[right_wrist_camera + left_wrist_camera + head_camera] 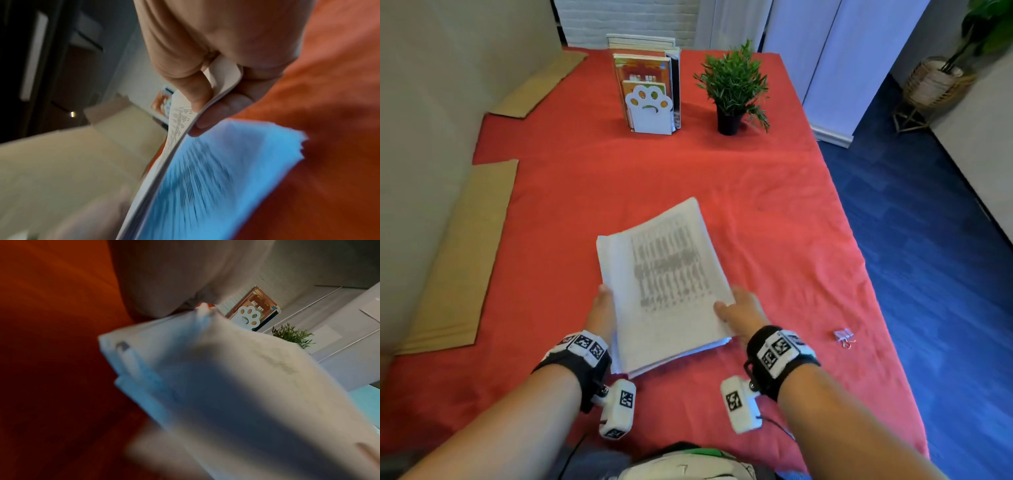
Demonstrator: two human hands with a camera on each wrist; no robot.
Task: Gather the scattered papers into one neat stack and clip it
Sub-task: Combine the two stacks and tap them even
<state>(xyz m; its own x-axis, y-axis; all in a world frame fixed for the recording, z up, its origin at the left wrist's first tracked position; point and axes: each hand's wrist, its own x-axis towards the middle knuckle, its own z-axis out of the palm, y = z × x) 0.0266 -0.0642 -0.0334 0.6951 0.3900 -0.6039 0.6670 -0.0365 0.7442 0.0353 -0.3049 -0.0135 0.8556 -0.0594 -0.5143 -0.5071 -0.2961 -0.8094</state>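
Head view: the table under its red cloth [774, 205] fills most of the frame. Flattened cardboard sheets [458, 260] lie along its left edge. At the far end stand a row of books [650, 73] held by a white paw-shaped bookend [650, 111], and just to their right a small potted plant [732, 85].

The paper stack [664, 284] sits in the near centre of the table, angled with its far corner pointing up and to the right. Its near edges are uneven, with lower sheets showing past the top sheet. Whether the stack rests on the cloth or is lifted slightly, I cannot tell.

My left hand [602, 310] is at the stack's left edge, fingers hidden beneath the sheets; the left wrist view is too blurred to confirm their position. My right hand [743, 308] grips the right edge: in the right wrist view, the thumb [193, 91] lies on top and the fingers [224, 110] curl underneath, pinching the sheets between them.

A binder clip [844, 337] lies on the cloth well to the right of the stack, untouched.
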